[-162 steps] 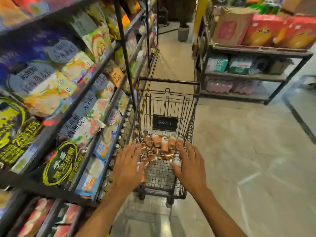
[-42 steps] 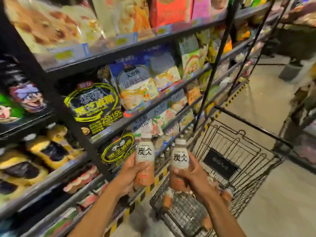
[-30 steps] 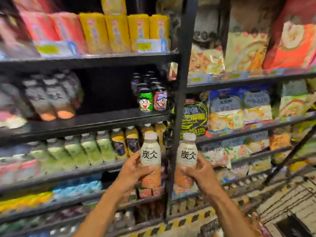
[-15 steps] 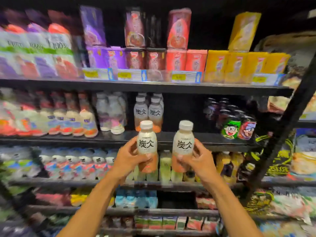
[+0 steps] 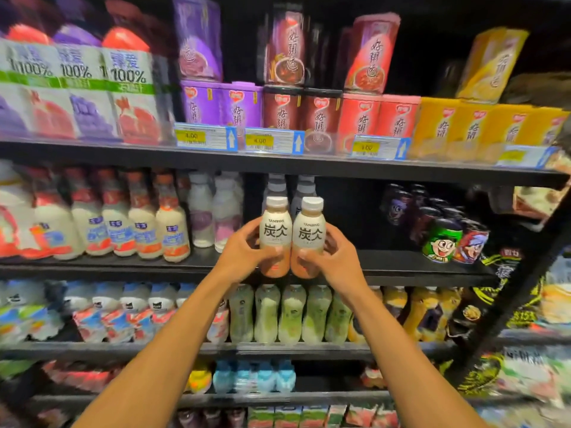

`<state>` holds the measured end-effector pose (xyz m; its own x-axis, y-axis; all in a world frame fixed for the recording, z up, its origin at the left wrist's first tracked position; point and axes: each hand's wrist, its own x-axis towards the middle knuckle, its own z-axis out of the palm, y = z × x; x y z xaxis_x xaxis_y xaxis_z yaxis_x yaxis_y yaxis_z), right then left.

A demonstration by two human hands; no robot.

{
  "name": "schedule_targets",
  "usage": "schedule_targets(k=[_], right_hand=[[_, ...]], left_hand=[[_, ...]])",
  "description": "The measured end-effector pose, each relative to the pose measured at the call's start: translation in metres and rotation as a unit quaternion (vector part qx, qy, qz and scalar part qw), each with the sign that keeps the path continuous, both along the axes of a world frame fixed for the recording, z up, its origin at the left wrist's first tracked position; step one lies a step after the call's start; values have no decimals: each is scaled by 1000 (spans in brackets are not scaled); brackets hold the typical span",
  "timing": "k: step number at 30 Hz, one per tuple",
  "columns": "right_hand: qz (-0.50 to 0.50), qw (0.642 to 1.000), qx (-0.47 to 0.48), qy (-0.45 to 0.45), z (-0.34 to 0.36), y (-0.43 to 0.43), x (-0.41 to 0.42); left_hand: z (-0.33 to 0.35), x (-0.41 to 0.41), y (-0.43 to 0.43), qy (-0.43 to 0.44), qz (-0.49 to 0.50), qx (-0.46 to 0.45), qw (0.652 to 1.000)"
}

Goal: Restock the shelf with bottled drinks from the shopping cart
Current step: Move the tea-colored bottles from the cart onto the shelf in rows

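Restocking midway: left hand [image 5: 244,251] grips left bottle [image 5: 275,233], right hand [image 5: 333,257] grips right bottle [image 5: 309,233]; both upright, touching, just in front of shelf [image 5: 386,267] edge, not yet set down. Similar bottles [image 5: 276,185] stand deeper on shelf. How many remain, cannot tell.

Left hand [image 5: 242,251] and right hand [image 5: 338,262]: bare. Left forearm [image 5: 173,341] and right forearm [image 5: 394,341]: bare along the whole visible length, wrist to lower frame edge

L hand [image 5: 244,251], R hand [image 5: 336,261] grip bottles [image 5: 276,236] (touching).
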<state>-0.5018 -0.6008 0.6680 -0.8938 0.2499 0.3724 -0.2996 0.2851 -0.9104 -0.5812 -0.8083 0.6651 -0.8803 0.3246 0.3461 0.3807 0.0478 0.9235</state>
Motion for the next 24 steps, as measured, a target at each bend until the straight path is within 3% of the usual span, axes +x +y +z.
schedule_targets(k=[11, 18, 21, 24], right_hand=[[-13, 999, 28, -12, -15, 5, -32], [-41, 997, 60, 16, -20, -1, -32], [-77, 983, 162, 39, -24, 1, -29], [-156, 897, 395, 125, -32, 8, -21]], left_hand=[[-13, -26, 6, 34, 52, -31, 998], [-18, -23, 6, 110, 113, -84, 984], [-21, -15, 6, 186, 151, -126, 963], [-27, -5, 0, 333, 203, -210, 896]])
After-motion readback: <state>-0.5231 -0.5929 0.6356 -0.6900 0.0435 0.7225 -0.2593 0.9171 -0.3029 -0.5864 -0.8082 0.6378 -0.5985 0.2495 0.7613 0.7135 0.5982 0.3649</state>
